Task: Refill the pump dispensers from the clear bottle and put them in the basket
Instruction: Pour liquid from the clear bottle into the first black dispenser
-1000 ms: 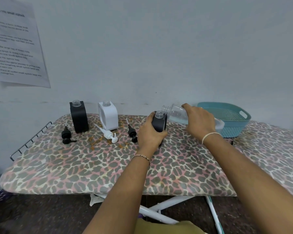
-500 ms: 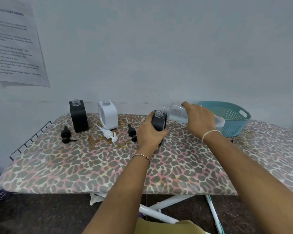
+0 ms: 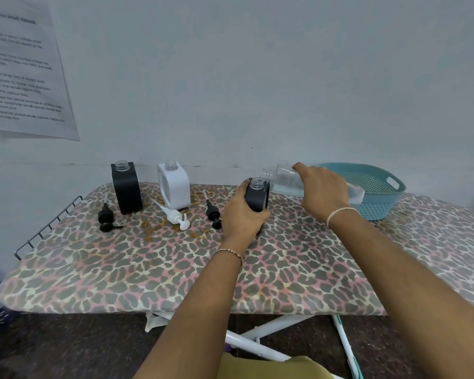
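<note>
My left hand [image 3: 241, 214] grips a small black dispenser bottle [image 3: 257, 195] standing open-necked on the ironing board. My right hand [image 3: 322, 188] holds the clear bottle [image 3: 283, 180] tipped almost flat, its mouth just above and beside the black bottle's neck; clear liquid lies along its lower side. A taller black dispenser [image 3: 126, 187] and a white dispenser [image 3: 174, 184] stand uncapped at the back left. Two black pump heads [image 3: 106, 218] [image 3: 212, 212] and a white pump head [image 3: 174, 214] lie loose on the board. The teal basket [image 3: 378, 192] sits behind my right hand.
The leopard-print ironing board [image 3: 148, 263] has a wire rack [image 3: 47, 225] at its left end and stands against a pale wall. A printed paper sheet [image 3: 22, 75] is taped to the wall at the upper left. White board legs [image 3: 257, 340] show below.
The clear bottle's mouth has shifted slightly up and left over the small black bottle's neck. My left hand keeps its hold in the same place.
</note>
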The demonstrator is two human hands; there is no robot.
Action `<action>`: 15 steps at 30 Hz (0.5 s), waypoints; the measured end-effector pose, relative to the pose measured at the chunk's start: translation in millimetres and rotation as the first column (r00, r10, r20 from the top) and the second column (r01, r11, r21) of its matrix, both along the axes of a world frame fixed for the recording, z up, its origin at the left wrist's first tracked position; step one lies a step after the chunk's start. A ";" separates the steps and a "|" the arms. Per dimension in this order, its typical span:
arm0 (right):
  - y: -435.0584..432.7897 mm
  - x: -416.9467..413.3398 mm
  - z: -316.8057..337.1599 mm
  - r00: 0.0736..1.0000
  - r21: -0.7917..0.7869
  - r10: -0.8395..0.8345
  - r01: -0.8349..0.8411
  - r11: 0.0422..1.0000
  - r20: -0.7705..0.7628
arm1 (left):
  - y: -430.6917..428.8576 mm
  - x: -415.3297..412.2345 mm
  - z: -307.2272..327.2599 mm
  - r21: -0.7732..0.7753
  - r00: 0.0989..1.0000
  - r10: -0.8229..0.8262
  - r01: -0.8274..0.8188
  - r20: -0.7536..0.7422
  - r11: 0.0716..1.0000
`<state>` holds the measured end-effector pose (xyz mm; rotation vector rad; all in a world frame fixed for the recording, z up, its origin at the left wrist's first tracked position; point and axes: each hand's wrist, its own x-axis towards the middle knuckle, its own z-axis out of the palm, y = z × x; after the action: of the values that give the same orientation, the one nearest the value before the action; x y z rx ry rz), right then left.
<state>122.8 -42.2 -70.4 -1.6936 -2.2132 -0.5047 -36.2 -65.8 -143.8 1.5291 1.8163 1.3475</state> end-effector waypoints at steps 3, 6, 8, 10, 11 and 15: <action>0.2 -0.5 0.9 1.000 0.009 -0.007 0.007 1.000 0.007 | -0.2 0.1 0.0 -0.003 1.000 -0.001 0.001 0.002 1.000; 0.3 -0.5 2.0 1.000 0.004 -0.005 0.005 1.000 0.013 | -0.1 0.7 0.7 -0.005 1.000 0.001 -0.001 0.002 1.000; 0.2 -0.6 3.0 1.000 -0.003 -0.004 0.004 1.000 0.014 | 0.1 0.4 1.0 -0.007 1.000 0.001 -0.001 0.001 1.000; 0.2 -1.0 3.9 1.000 -0.008 -0.008 0.008 1.000 0.021 | -0.3 0.4 1.0 -0.008 1.000 -0.002 0.002 0.001 1.000; 0.3 -1.2 4.2 1.000 -0.008 -0.011 0.011 1.000 0.026 | -0.6 0.3 1.0 -0.009 1.000 -0.004 0.004 0.000 1.000; 0.5 -1.6 6.1 0.999 -0.006 -0.020 0.020 1.000 0.042 | -1.1 0.2 1.0 -0.008 1.000 -0.004 0.004 -0.002 1.000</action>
<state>121.2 -41.7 -64.3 -1.7250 -2.2311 -0.5439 -36.0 -66.9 -142.7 1.5294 1.8168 1.3362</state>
